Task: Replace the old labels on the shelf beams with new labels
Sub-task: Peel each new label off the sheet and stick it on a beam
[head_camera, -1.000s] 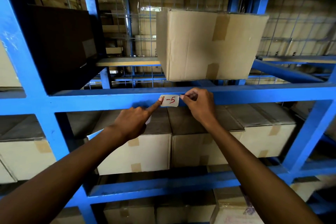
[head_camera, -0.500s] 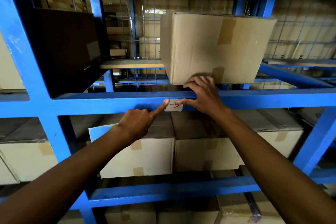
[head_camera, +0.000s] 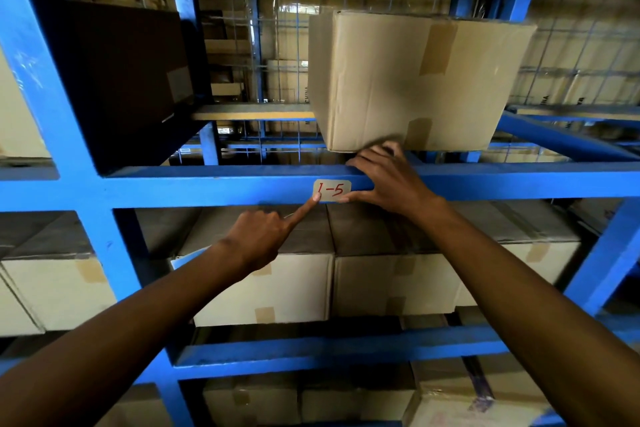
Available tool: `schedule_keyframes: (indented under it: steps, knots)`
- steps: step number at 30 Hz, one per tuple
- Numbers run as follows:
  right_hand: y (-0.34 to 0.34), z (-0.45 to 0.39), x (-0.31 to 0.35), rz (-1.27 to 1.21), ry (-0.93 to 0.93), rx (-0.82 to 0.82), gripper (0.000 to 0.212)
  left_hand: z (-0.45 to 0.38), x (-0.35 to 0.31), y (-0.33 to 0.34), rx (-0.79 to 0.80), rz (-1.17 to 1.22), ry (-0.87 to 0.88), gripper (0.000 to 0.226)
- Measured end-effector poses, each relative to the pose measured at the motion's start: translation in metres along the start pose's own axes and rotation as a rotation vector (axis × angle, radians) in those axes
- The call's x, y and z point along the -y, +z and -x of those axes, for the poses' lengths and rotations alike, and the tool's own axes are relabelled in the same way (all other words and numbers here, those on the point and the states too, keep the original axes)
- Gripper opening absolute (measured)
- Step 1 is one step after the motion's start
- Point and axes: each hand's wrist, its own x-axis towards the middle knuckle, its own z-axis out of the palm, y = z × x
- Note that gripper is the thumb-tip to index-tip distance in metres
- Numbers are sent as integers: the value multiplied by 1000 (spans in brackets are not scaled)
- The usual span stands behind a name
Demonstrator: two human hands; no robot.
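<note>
A small white label (head_camera: pixel 333 189) with "1-5" written in red sits on the front face of the blue shelf beam (head_camera: pixel 207 188). My left hand (head_camera: pixel 260 236) is below it, curled, with the index finger stretched up and its tip pressing the label's lower left corner. A white-and-blue sheet peeks out under that wrist; whether the hand holds it is unclear. My right hand (head_camera: pixel 384 180) rests over the beam's top edge, fingers spread, thumb touching the label's lower right corner.
A taped cardboard box (head_camera: pixel 412 80) stands on the shelf just above my right hand. A dark box (head_camera: pixel 124 80) fills the upper left bay. Rows of cardboard boxes (head_camera: pixel 294 281) fill the shelves below. Blue uprights (head_camera: pixel 45 104) and wire mesh frame the bays.
My right hand slid from pinching the label's right edge up onto the beam's top, uncovering the whole label. My left index finger stayed at the label's left side. The view shifted slightly.
</note>
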Motion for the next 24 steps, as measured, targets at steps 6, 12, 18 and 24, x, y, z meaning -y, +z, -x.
schedule_keyframes:
  steps: [6, 12, 18, 24]
  knots:
    - [0, -9, 1, -25, 36, 12, 84, 2, 2, 8, 20, 45, 20, 107]
    - [8, -15, -1, -31, -25, -5, 84, 4, 9, 6, 37, 78, 12, 106]
    - [5, -13, -7, -303, 63, 11, 67, 5, 11, 5, 44, 163, 23, 103]
    - [5, -13, -4, -256, 77, 16, 70, 19, 9, 1, 101, 342, -2, 104]
